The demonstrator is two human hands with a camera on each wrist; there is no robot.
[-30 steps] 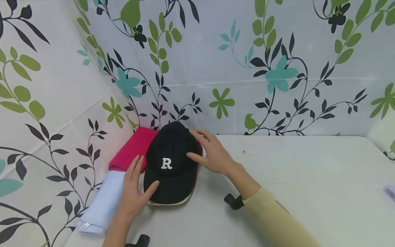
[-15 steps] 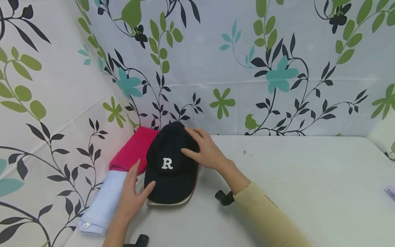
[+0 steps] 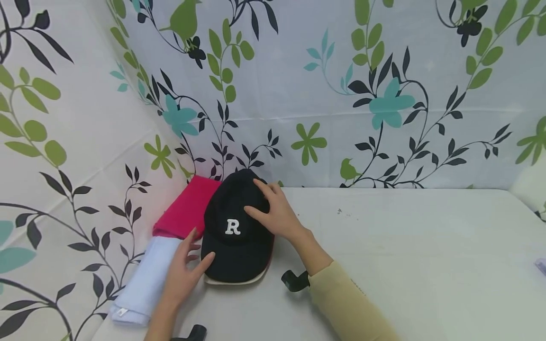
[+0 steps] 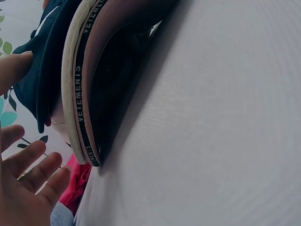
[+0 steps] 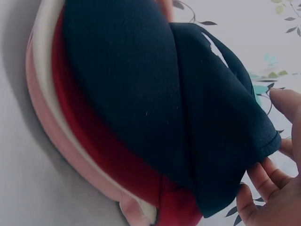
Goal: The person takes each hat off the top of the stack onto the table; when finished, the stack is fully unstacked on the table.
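A dark baseball cap with a white letter R (image 3: 236, 255) tops a nested stack of caps leaning toward the back. In the right wrist view a red cap (image 5: 101, 136), a cream edge and a pink brim (image 5: 70, 157) show beneath it. Lettering reading VETEMENTS runs along a lower brim (image 4: 80, 89) in the left wrist view. My left hand (image 3: 181, 274) is at the brim's left side, its thumb tip overlapping the dark brim and its fingers spread. My right hand (image 3: 277, 213) reaches over the crown's right side, with fingertips at the cap's edge and the thumb apart from the fingers.
Left of the caps lie a folded pink-red cloth (image 3: 185, 208) and a folded light blue cloth (image 3: 147, 279) on the white table (image 3: 405, 265). A leaf-patterned curtain (image 3: 332, 132) hangs behind and at left. A pale purple thing (image 3: 541, 266) is at the right edge.
My right hand has moved left over the crown of the dark cap. My left hand has shifted slightly, its fingers bending a little nearer the brim. The caps stay in place.
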